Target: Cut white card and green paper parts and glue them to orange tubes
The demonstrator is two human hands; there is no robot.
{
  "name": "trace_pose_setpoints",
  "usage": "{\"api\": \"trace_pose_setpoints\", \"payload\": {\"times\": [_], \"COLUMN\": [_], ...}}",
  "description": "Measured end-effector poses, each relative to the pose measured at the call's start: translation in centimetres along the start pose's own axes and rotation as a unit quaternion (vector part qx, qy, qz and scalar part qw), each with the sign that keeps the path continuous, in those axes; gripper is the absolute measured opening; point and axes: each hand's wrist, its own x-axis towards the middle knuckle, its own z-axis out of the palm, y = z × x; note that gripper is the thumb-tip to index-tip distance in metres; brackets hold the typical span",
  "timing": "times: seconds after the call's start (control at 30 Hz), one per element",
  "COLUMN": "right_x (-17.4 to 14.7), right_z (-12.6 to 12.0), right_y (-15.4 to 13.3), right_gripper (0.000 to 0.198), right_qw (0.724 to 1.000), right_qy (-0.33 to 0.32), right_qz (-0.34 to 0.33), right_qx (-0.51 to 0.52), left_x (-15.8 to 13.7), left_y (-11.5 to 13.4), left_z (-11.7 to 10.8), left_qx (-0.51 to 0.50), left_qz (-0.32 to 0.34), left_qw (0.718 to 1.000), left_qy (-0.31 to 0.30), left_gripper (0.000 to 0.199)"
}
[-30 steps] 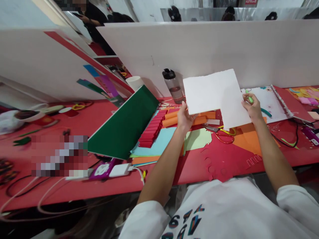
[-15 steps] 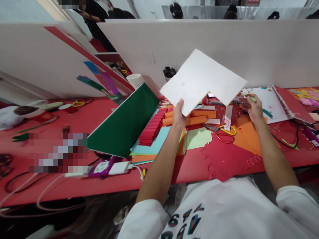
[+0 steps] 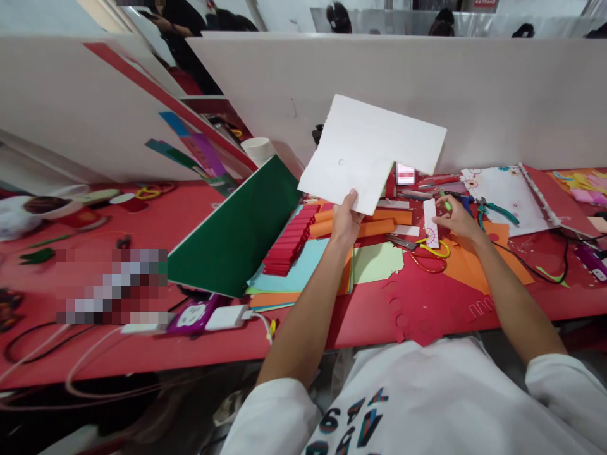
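Observation:
My left hand (image 3: 348, 218) is closed on the lower edge of a white board (image 3: 365, 142), holding it up above the table. The board is flat, with a notch out of its lower right corner and a rough left edge. My right hand (image 3: 458, 218) is pinched round a small light-green pen-like thing (image 3: 446, 203); its kind I cannot make out. Its fingertips are beside a white paper strip (image 3: 430, 218) with a pink round drawing; whether they touch it I cannot tell. Scissors (image 3: 429, 248) with yellow and red handles lie just below the strip.
A green board (image 3: 237, 234) leans at left beside folded red paper (image 3: 289, 243). Orange paper rolls (image 3: 377, 227), pliers (image 3: 497, 212) and a lit phone (image 3: 405, 174) lie on the red table (image 3: 303, 328). Cables run along the left. A pale partition (image 3: 403, 88) stands behind.
The white board has tilted and shifted left in my left hand, uncovering the phone. My right hand has moved left, from the right side of the table to beside the white strip.

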Motion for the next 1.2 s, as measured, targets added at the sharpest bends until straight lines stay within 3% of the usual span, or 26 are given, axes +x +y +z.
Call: {"api": "trace_pose_setpoints", "payload": {"times": [0.13, 0.4, 0.67, 0.8, 0.97, 1.2], "right_x": [0.2, 0.9, 0.8, 0.3, -0.5, -0.3], "right_z": [0.2, -1.5, -1.5, -1.2, 0.3, 3.9], "right_y": [0.0, 1.4, 1.6, 0.5, -1.1, -0.4], "right_gripper": [0.040, 0.019, 0.018, 0.022, 0.020, 0.027], "right_qw": [0.999, 0.980, 0.966, 0.964, 0.978, 0.938], "right_qy": [0.014, 0.157, 0.165, 0.143, 0.004, -0.055], "right_qz": [-0.030, -0.062, -0.037, -0.039, -0.069, -0.095], "right_qx": [0.011, -0.103, -0.197, -0.221, -0.197, -0.329], "left_x": [-0.1, -0.1, -0.3, -0.1, 0.2, 0.4], "left_y": [0.0, 0.0, 0.1, 0.0, -0.4, -0.6], "left_z": [0.1, 0.1, 0.2, 0.1, -0.1, -0.3], "left_qx": [0.006, 0.011, 0.013, 0.017, 0.026, 0.037], "left_qz": [0.010, 0.015, 0.027, 0.027, 0.038, 0.044], "left_qw": [1.000, 1.000, 0.999, 0.999, 0.999, 0.998], "left_qy": [0.000, 0.012, 0.010, 0.013, 0.020, 0.028], "left_gripper": [0.040, 0.036, 0.039, 0.045, 0.040, 0.035]}}
